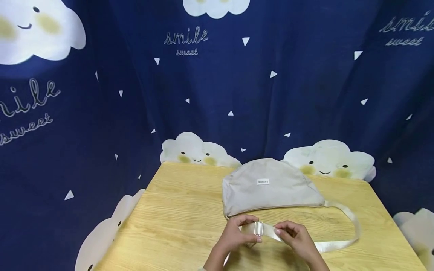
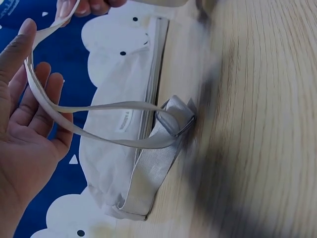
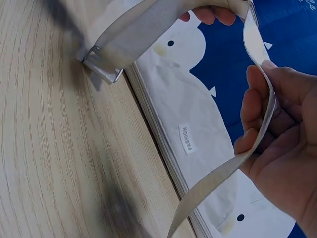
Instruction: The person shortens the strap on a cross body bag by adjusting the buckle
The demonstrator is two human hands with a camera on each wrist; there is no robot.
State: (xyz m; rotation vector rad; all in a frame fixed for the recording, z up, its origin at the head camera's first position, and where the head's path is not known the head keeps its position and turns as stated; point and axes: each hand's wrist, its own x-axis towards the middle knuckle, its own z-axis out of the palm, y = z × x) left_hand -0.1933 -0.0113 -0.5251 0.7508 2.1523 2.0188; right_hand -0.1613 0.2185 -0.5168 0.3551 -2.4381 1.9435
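A pale beige shoulder bag (image 1: 278, 194) with a small white "FASHION" label lies on the table, its zipper edge facing me. In front of it, my left hand (image 1: 234, 232) holds the metal slider buckle (image 1: 259, 228) on the strap, thumb at the lower edge and fingers at the upper. Just to the right, my right hand (image 1: 295, 238) pinches the strap (image 1: 271, 231) between thumb and forefinger. From there the strap (image 1: 356, 226) loops back to the bag's right end. A metal ring (image 3: 101, 64) joins strap sections in the right wrist view, below the hands.
The bag rests on a light wood-grain table (image 1: 176, 210). Behind and to the left hangs a dark blue curtain (image 1: 217, 86) printed with clouds, triangles and lettering.
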